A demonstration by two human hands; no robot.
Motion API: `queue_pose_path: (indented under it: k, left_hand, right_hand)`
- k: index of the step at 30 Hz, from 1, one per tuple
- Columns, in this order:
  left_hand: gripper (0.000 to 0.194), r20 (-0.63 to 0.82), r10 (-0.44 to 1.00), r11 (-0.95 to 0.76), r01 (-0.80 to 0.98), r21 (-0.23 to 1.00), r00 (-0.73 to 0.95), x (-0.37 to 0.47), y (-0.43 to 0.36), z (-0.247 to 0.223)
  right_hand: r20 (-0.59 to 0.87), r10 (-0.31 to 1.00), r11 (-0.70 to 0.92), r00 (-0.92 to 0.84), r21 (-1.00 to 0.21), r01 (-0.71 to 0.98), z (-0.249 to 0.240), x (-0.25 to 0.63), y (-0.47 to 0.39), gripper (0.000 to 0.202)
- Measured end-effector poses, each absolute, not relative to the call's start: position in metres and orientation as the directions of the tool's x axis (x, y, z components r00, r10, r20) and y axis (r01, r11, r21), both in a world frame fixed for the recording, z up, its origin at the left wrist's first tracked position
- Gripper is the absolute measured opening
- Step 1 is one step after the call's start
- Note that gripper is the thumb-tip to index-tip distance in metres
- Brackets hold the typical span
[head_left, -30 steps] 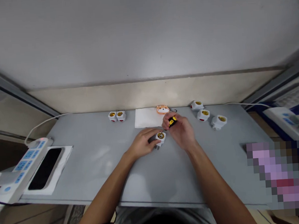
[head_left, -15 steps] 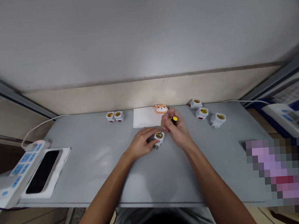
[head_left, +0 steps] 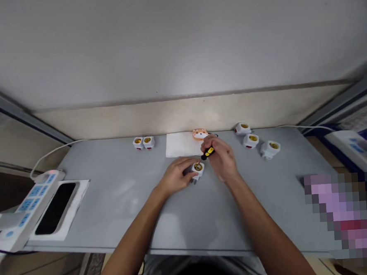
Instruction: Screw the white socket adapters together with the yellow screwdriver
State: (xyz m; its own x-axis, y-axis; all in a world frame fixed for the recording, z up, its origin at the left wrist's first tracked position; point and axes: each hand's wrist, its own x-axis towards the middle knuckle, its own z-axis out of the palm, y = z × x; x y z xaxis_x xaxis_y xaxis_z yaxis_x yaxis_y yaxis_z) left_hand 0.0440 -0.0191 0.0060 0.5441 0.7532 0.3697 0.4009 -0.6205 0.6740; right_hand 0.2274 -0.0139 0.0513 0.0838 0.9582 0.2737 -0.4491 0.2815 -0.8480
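Observation:
My left hand is closed around a white plug-in lamp socket, its thumb and forefinger on either side. The socket's gold-coloured opening faces up and its plug pins point toward me. In my right hand is a black and yellow screwdriver, gripped between thumb and fingers. It slants down to the left, and its tip reaches into the socket's opening; the exact contact point is too small to make out.
White paper and an orange animal-faced case lie behind my hands. Two lamp sockets sit back left, three more back right. At far left are a phone and a power strip; another strip stands at right.
My right hand has turned, so the screwdriver handle shows more of its length and leans differently. My left hand keeps its hold on the lamp socket. The whole view has shifted slightly.

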Motion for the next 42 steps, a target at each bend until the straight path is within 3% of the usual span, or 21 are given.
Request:
queue_pose_path:
  k: [5, 14, 19, 25, 30, 35, 39, 42]
  left_hand:
    - [0.034, 0.365, 0.752, -0.616, 0.387, 0.686, 0.549, 0.043, -0.017, 0.003]
    - [0.039, 0.322, 0.777, -0.580, 0.416, 0.700, 0.541, 0.041, -0.020, 0.007]
    - [0.032, 0.359, 0.839, -0.532, 0.478, 0.699, 0.408, 0.015, -0.008, 0.015]
    - [0.030, 0.541, 0.841, -0.390, 0.728, 0.563, 0.032, -0.038, 0.014, 0.017]
    - [0.040, 0.462, 0.870, -0.173, 0.772, 0.612, -0.171, -0.048, 0.018, 0.010]
    - [0.056, 0.330, 0.939, -0.149, 0.752, 0.642, -0.095, -0.041, 0.016, 0.009]
    - [0.048, 0.242, 0.970, -0.153, 0.743, 0.651, -0.012, -0.047, 0.014, 0.015]
    - [0.050, 0.149, 0.983, -0.184, 0.680, 0.710, 0.110, -0.057, 0.010, 0.021]
  right_hand:
    - [0.303, 0.952, 0.295, 0.050, -0.855, -0.426, 0.051, 0.230, -0.013, 0.029]
    - [0.318, 0.947, 0.317, 0.034, -0.918, -0.240, 0.054, 0.229, -0.017, 0.037]
    - [0.288, 0.928, 0.369, 0.237, -0.802, -0.470, 0.065, 0.241, -0.015, 0.041]
    - [0.002, 0.943, 0.260, 0.334, -0.632, -0.730, 0.068, 0.273, -0.001, 0.054]
    - [-0.153, 0.923, 0.207, 0.353, -0.575, -0.792, 0.062, 0.292, 0.006, 0.063]
    - [-0.065, 0.888, 0.279, 0.455, -0.711, -0.646, 0.064, 0.309, 0.004, 0.066]
    - [0.050, 0.719, 0.350, 0.693, -0.888, -0.299, 0.062, 0.335, 0.002, 0.058]
    - [0.033, 0.606, 0.229, 0.795, -0.964, -0.134, 0.055, 0.359, 0.001, 0.048]
